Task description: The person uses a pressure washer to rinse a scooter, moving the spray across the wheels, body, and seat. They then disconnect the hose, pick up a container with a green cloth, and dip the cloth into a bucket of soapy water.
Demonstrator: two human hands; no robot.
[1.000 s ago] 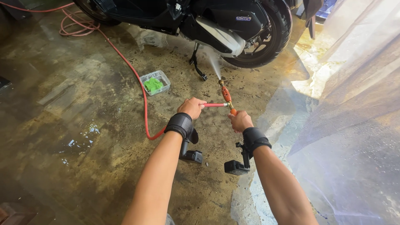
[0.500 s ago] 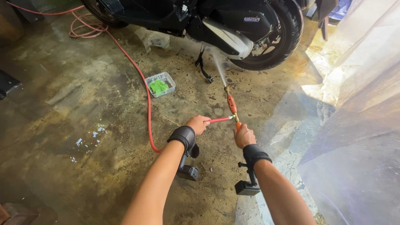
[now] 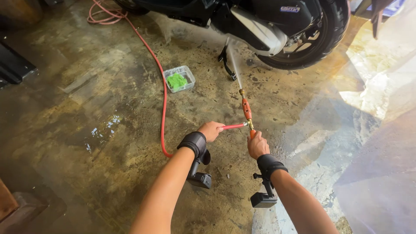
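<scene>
My right hand still grips the orange spray nozzle, my left hand pinches the red hose just behind it. The jet has swung up from the wet floor to the scooter's underside.

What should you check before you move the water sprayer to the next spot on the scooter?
1. Right hand grips the spray nozzle handle: ok.
2. Left hand holds the red hose just behind the nozzle: ok.
3. Water jet hits the scooter underside near the side stand: ok.
4. Hose lies free of kinks on the wet floor: ok where visible.
5. Clear tray with the green cloth sits clear of the jet: ok.
6. Hose connection tight: cannot tell.
</scene>
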